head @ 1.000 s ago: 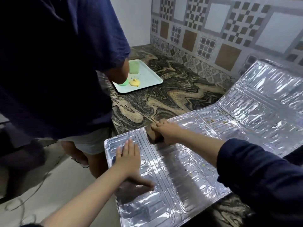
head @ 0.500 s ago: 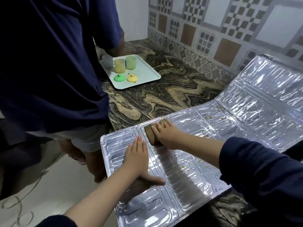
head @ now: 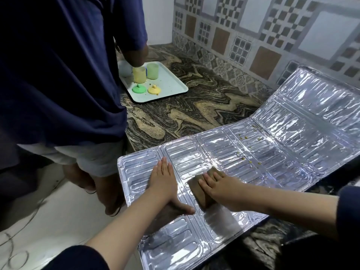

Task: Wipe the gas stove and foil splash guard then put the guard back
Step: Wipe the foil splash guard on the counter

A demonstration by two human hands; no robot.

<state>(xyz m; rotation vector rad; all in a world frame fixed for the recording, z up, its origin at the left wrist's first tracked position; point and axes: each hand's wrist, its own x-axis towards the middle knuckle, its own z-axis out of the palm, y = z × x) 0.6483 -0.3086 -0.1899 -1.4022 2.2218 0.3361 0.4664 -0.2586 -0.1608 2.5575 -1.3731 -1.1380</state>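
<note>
The silver foil splash guard (head: 263,156) lies unfolded across the marbled counter, its left end overhanging the counter edge and its right panel leaning up toward the tiled wall. My left hand (head: 162,182) lies flat on the guard's left panel, fingers straight and thumb spread. My right hand (head: 224,187) presses a brown wiping cloth (head: 198,189) onto the middle panel, fingers laid straight over it. Small yellow-green crumbs (head: 244,137) dot the panel to the right of the cloth. The gas stove is not in view.
Another person in a dark blue shirt (head: 62,75) stands close on the left at the counter. A pale tray (head: 167,82) holds a yellow cup (head: 139,75), a green cup (head: 153,71) and two lids. The marbled counter (head: 194,114) lies between tray and guard.
My right hand has dragged the cloth toward me along the middle panel. My left hand stays flat on the left panel. The other person has shifted, uncovering the cups on the tray.
</note>
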